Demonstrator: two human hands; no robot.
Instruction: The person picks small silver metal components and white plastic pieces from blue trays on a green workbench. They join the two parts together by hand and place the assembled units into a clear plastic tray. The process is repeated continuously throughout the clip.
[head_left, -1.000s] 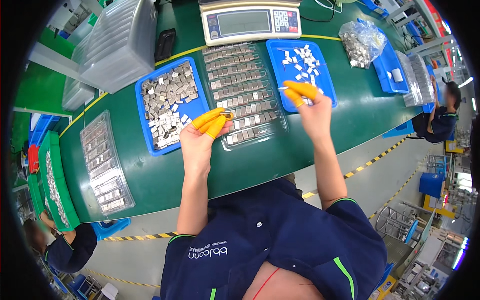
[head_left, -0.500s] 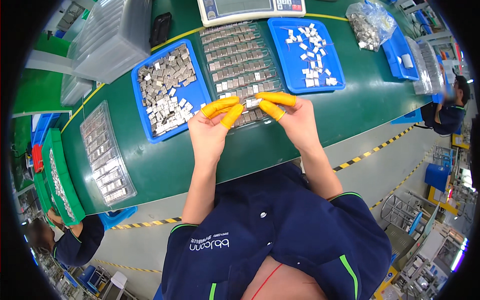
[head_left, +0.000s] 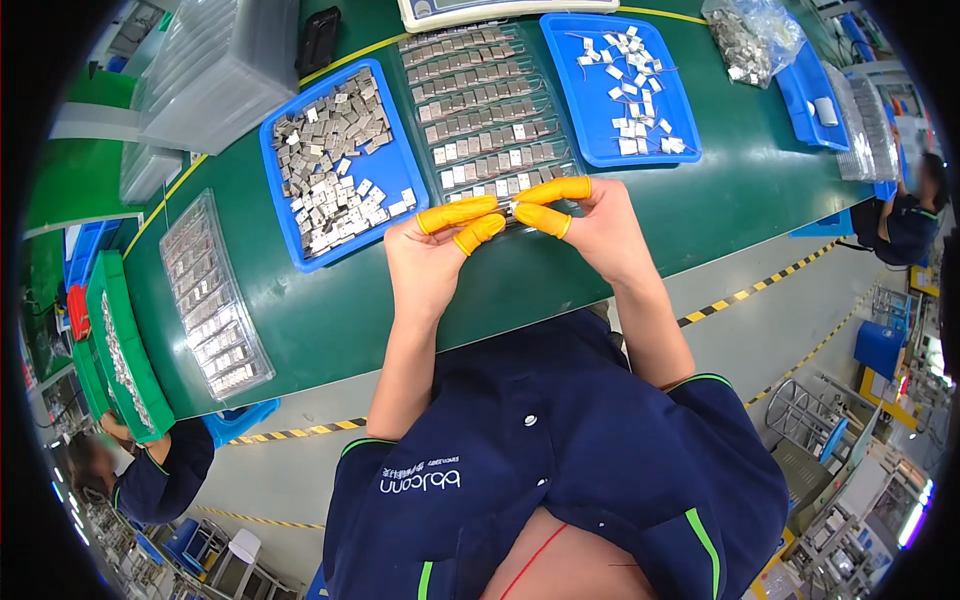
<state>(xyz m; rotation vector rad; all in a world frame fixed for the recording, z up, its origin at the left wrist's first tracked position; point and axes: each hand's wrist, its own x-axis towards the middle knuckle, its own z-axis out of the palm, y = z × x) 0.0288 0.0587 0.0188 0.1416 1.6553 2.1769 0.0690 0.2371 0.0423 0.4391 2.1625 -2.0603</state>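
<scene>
Yellow finger cots cover the thumb and index finger of both my hands. My left hand [head_left: 425, 255] and my right hand [head_left: 600, 235] meet fingertip to fingertip over the near end of a clear plastic tray [head_left: 560, 133]. Between them sits a small silver-white rectangular part [head_left: 508, 207], mostly hidden, pinched from both sides. Rows of similar metal parts [head_left: 480, 115] fill the tray's slots. To the left, a blue tray [head_left: 395, 150] holds a heap of loose parts. On the right, another blue tray [head_left: 600, 105] has white parts with thin wires.
A scale [head_left: 500, 12] stands behind the clear tray. Farther left are stacked clear trays [head_left: 215, 80], a filled clear tray [head_left: 215, 300] and a green bin [head_left: 148, 400]. A bag of parts [head_left: 745, 45] lies far right. Co-workers sit at both sides.
My left fingertips have moved right and now meet the right ones at the small part. The trays and scale appear slightly higher in view.
</scene>
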